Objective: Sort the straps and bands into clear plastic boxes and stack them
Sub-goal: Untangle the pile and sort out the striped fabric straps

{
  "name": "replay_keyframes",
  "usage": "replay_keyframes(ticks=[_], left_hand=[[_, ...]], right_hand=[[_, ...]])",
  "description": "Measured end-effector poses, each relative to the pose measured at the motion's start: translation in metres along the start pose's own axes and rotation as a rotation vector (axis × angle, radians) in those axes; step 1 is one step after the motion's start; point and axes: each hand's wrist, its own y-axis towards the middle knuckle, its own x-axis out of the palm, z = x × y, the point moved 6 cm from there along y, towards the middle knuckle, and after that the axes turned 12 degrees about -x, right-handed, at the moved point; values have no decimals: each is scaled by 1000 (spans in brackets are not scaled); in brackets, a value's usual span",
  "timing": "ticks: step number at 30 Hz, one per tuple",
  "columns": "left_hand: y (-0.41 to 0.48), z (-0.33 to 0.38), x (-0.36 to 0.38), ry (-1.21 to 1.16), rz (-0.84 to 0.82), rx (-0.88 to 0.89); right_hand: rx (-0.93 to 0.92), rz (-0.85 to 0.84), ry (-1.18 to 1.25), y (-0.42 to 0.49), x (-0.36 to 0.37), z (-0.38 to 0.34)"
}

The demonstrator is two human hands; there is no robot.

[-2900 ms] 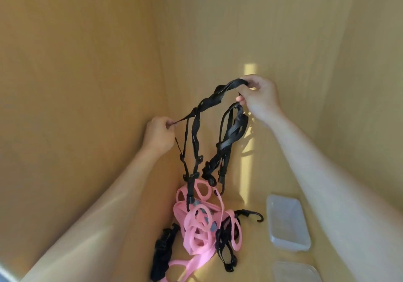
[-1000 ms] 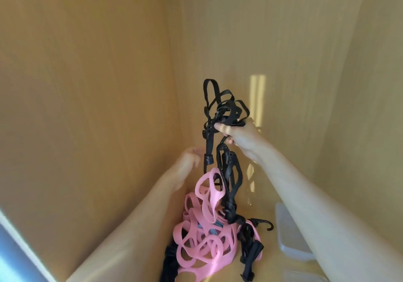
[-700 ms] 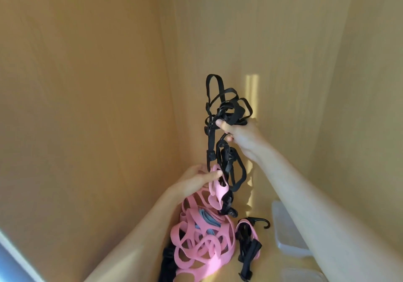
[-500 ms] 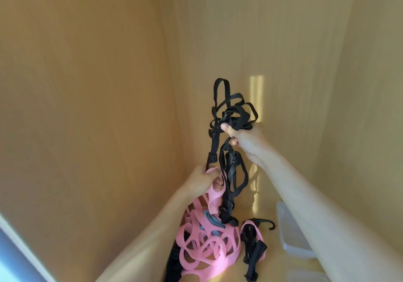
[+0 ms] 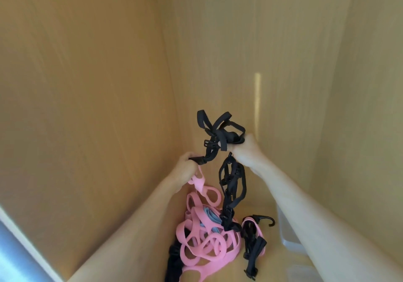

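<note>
In the head view, the right hand (image 5: 246, 154) clenches a bunched black strap (image 5: 220, 132) held up above the pink bands (image 5: 205, 236) (heaped on the shelf), while the left hand (image 5: 185, 170) grips its buckle end and a pink loop

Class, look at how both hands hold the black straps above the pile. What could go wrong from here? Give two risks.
1. The left hand grips a black strap end together with a pink band; lifting further may drag the pink pile up with it.
2. The black straps hanging from the right hand reach down into that pile, so their buckles may snag.
</note>
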Motion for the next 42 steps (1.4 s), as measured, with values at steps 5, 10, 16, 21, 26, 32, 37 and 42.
replay_keyframes(ticks=[5,10,16,21,26,32,37,42], left_hand=[[8,-5,-7,106,75,-21],[11,-2,-18,372,251,64],[13,3,-18,723,270,55],[15,8,-16,714,298,73],[17,9,-17,668,265,58],[18,7,-6,535,48,18],[20,5,-9,512,74,28],[21,3,-11,481,72,16]], right_hand=[[44,69,92,-3,-6,18],[112,109,66,-5,-13,41],[155,120,46,-11,-17,56],[182,67,46,-16,-18,64],[189,45,70,-18,-19,65],[233,101,79,-20,-25,71],[238,82,59,-20,-25,74],[240,61,55,-20,-26,74]])
